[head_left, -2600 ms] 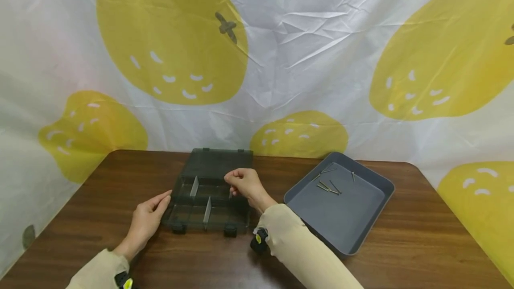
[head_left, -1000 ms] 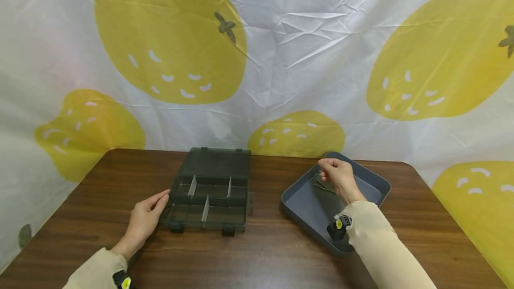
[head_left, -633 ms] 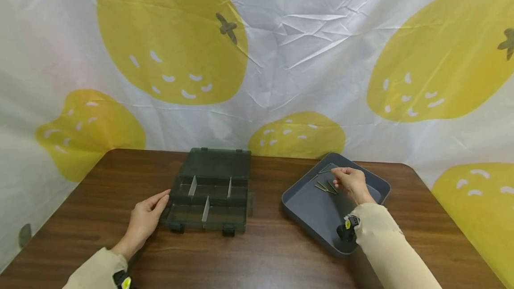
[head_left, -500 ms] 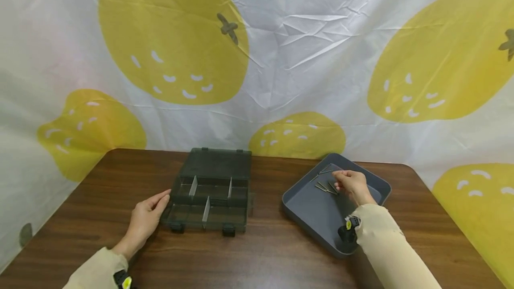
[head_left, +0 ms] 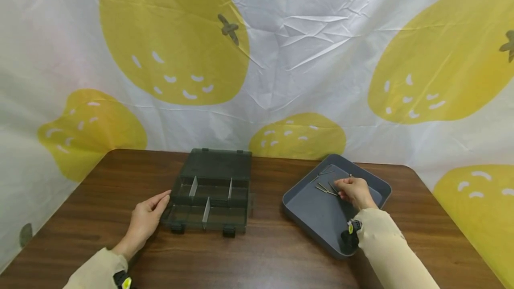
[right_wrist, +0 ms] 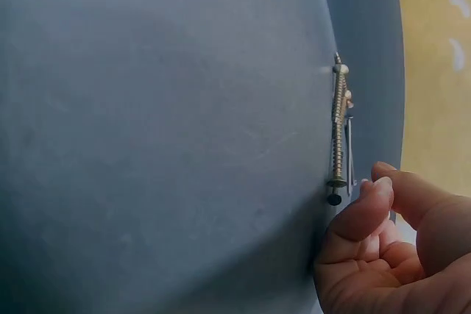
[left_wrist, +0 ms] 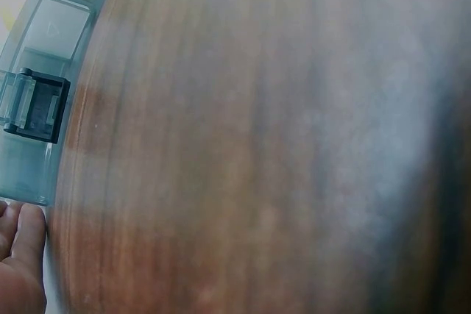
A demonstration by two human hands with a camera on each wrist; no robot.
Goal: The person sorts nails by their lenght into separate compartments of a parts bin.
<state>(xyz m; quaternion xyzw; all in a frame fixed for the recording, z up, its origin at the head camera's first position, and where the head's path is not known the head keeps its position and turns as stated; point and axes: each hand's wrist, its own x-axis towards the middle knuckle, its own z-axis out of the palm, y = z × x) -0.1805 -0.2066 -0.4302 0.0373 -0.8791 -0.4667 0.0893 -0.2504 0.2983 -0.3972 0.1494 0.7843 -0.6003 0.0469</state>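
Left hand (head_left: pixel 145 221) at edge of box (head_left: pixel 218 201)

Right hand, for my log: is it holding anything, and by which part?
Cannot be told: the right hand is close to the screws, but no held thing shows.

Between the open, translucent dark-green plastic box (head_left: pixel 214 164) and the grey rectangular tray (head_left: pixel 317 215), passage is afforded over the brown wood-grain table (head_left: pixel 267 195). The box's left edge is obstructed by the left hand (head_left: pixel 145 220); the thin metal screws (head_left: pixel 326 190) are crowded from the right by the right hand (head_left: pixel 356 192).
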